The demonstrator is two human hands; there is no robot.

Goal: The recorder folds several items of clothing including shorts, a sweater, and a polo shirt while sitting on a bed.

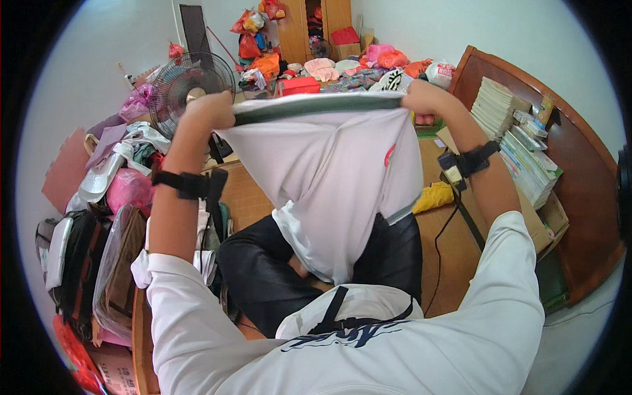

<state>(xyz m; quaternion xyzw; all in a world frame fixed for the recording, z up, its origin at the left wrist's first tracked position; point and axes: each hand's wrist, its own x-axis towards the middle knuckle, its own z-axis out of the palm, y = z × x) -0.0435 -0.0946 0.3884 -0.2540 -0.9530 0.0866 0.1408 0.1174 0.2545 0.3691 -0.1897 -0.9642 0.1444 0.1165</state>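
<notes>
A pale pink knit garment (316, 163) with a dark green band along its top edge hangs stretched between my raised hands. My left hand (212, 111) grips one end of the band, and my right hand (427, 98) grips the other. Folds run down from the band to the lower part, which hangs over my crossed legs in black trousers. A small red mark shows on the garment's right side, and a grey-edged part hangs near my right knee. White fabric shows at its lower left. Both hands are slightly blurred.
A standing fan (192, 94) is behind my left hand. Bags and clothes (131, 190) are piled at left. Stacked books (528, 163) and a cardboard box (555, 222) are at right by a wooden headboard (587, 197). A yellow cloth (434, 197) and black cable lie near my right knee.
</notes>
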